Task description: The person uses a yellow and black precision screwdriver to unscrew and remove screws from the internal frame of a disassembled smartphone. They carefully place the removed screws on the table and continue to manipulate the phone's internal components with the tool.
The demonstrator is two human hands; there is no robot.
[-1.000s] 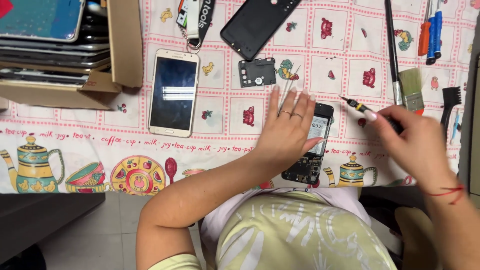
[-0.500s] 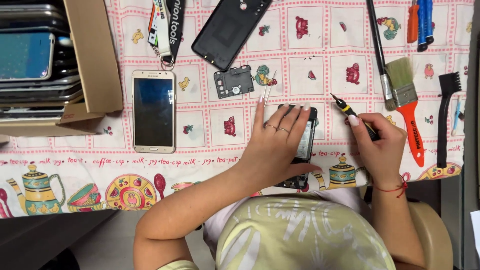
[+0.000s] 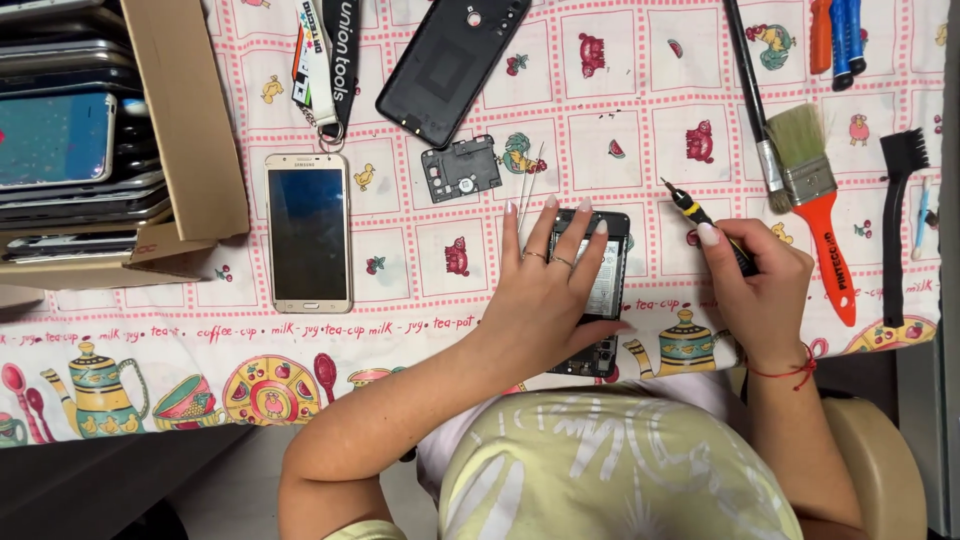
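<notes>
Press the left hand (image 3: 545,300) flat on the open phone (image 3: 600,290), right of the gold phone (image 3: 309,232), while the right hand (image 3: 755,285) grips the screwdriver (image 3: 700,220) and keeps it straight

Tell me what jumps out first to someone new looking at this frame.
The left hand lies flat on an opened phone at the table's near edge, while the right hand holds a small screwdriver beside it. To the left lies a gold phone face up; a red-handled brush lies at right.
</notes>
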